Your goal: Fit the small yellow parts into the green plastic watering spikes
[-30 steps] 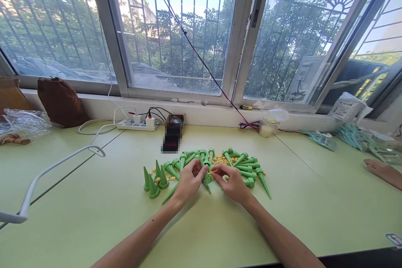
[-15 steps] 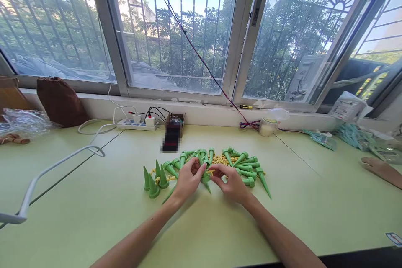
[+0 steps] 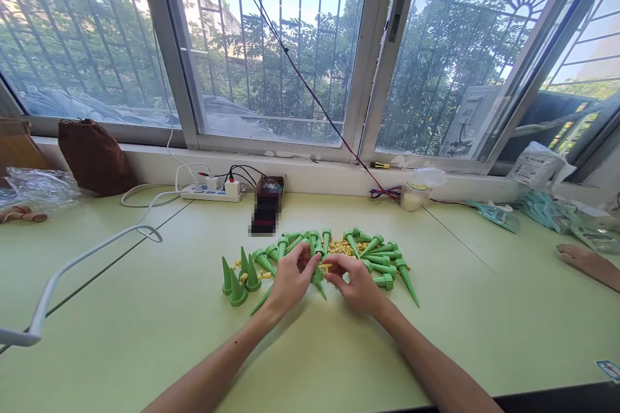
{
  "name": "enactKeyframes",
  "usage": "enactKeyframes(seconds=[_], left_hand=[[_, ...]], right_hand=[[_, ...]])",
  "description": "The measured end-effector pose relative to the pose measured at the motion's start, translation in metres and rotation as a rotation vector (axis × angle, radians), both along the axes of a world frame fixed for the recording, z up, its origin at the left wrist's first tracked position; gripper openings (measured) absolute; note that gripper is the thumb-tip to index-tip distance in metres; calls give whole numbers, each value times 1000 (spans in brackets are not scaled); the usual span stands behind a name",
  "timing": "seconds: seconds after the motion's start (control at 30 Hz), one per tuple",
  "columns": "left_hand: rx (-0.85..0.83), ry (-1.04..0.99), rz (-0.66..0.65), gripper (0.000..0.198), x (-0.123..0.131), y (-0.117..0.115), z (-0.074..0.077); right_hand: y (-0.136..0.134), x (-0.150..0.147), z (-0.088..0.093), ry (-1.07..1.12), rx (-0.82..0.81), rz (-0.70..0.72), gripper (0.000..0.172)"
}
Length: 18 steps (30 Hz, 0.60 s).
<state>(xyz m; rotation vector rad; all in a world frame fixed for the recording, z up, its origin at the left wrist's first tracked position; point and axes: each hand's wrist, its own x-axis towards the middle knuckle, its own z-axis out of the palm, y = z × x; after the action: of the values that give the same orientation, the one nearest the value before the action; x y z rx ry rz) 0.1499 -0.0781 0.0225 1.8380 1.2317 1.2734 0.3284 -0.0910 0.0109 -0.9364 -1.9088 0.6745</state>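
My left hand is closed around a green plastic watering spike, its pointed end upward and its wide capped end low. Facing it, my right hand pinches a small yellow T-shaped plastic piece close beside the spike; whether the two touch I cannot tell. Behind my hands lies a heap of yellow pieces, with several loose green spikes fanned around it. Left of my left hand, several green spikes stand point up on their caps, with yellow pieces among them.
A white power strip and a small box sit by the window wall. Toward the back right is a jar. Another person's hand rests at the right. A white bent tube crosses the left side.
Both hands stay almost in place. The spike in my left hand has tilted slightly, while the yellow piece remains in my right fingers.
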Motion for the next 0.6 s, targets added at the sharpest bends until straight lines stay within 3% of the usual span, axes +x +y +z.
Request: enactKeyframes(seconds=[0.6], left_hand=[[19, 136, -58, 27, -1, -2, -2]], right_hand=[[-1, 0, -1, -106, -22, 4, 7]])
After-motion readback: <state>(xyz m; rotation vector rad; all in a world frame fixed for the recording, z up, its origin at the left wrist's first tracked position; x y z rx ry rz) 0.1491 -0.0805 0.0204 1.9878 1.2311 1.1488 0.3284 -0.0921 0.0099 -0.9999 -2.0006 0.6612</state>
